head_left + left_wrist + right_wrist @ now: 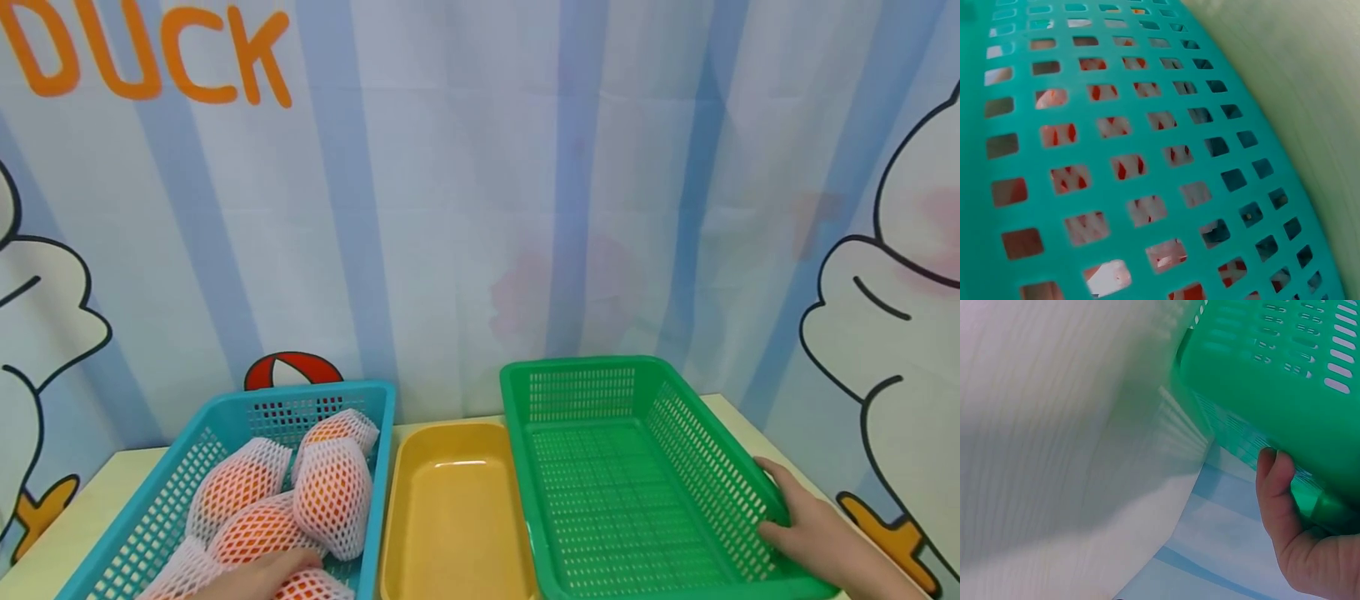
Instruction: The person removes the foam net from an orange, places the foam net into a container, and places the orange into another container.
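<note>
In the head view, my left hand [258,577] reaches into the blue basket [384,467] at the left and touches the round orange-red fruit. Each fruit [332,497] wears a white foam net; several are piled there. How the left fingertips lie is hidden by the fruit and the frame edge. The left wrist view shows only the basket's perforated wall [1104,150], with netted fruit behind its holes. At the right, my right hand [806,529] grips the near right rim of the green basket [517,467], thumb over the inner side. Nothing lies inside that basket.
A yellow tray [457,517] stands between the two baskets. All stand on a pale table [720,408]. Behind it hangs a striped blue and white curtain [465,208] with duck drawings, close to the baskets' far ends.
</note>
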A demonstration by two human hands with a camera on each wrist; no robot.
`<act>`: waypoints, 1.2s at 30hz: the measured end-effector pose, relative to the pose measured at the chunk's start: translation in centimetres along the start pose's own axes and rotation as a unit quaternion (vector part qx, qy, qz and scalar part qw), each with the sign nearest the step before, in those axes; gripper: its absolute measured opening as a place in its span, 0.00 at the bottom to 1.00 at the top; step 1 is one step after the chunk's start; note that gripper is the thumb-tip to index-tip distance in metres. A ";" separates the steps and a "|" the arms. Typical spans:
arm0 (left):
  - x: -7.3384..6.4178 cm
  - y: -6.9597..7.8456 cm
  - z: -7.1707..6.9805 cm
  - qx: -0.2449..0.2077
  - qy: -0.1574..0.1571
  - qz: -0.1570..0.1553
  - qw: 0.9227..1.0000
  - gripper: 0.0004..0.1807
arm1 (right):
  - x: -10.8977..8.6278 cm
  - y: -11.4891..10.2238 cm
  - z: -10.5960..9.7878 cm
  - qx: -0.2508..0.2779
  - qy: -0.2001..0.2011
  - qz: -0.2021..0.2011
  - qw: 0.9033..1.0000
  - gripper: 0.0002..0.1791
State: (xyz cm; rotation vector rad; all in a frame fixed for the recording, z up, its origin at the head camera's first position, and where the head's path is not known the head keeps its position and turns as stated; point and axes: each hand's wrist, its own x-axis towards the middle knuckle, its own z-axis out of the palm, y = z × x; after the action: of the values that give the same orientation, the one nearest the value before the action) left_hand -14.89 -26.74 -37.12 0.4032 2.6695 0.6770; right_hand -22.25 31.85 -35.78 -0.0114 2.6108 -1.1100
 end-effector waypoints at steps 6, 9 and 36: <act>-0.9 0.5 -0.5 -0.001 0.016 0.013 1.000 0.27 | -0.1 -0.3 0.1 -0.016 0.007 -0.003 1.000 0.43; -1.3 0.9 -1.1 -0.012 0.029 0.008 0.999 0.30 | -0.1 -0.2 -0.1 -0.015 0.009 -0.001 1.000 0.43; -3.1 3.3 -4.1 0.014 0.075 -0.032 0.997 0.47 | -0.1 -0.3 0.1 -0.004 0.020 -0.004 1.000 0.42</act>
State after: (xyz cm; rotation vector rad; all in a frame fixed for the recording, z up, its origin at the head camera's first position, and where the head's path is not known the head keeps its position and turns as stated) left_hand -13.23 -26.74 -31.27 0.2813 2.8234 0.6763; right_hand -22.20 31.62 -35.64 -0.0001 2.6527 -1.1135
